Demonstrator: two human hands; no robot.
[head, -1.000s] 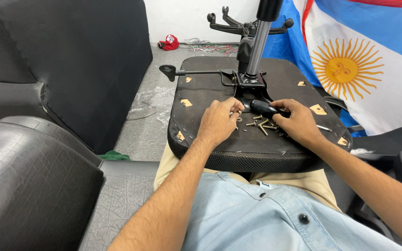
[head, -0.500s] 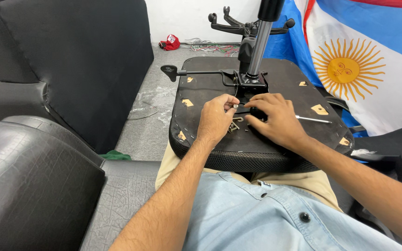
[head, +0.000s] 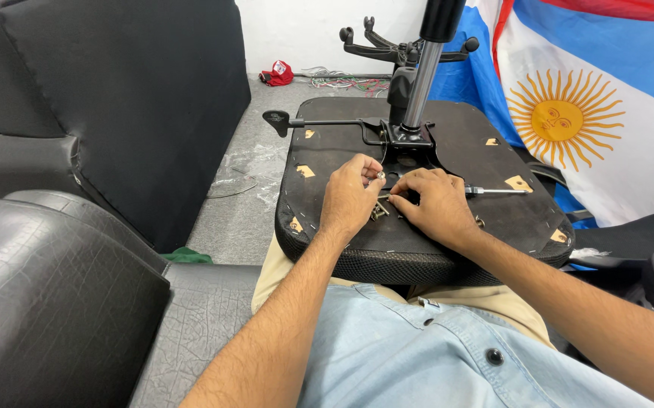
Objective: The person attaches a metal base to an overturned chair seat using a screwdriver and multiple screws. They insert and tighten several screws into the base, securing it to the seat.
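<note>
Seat base [head: 357, 242], upturned, lay across the person's lap, its mechanism plate [head: 406, 140] uppermost. Right hand [head: 436, 208] covered a screwdriver [head: 493, 191]; left hand [head: 351, 195] pinched a small bolt [head: 380, 175]. Fastener selection seemed underway; seating it would demand alignment.

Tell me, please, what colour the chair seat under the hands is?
Black, seen in the head view: the chair seat.
</note>
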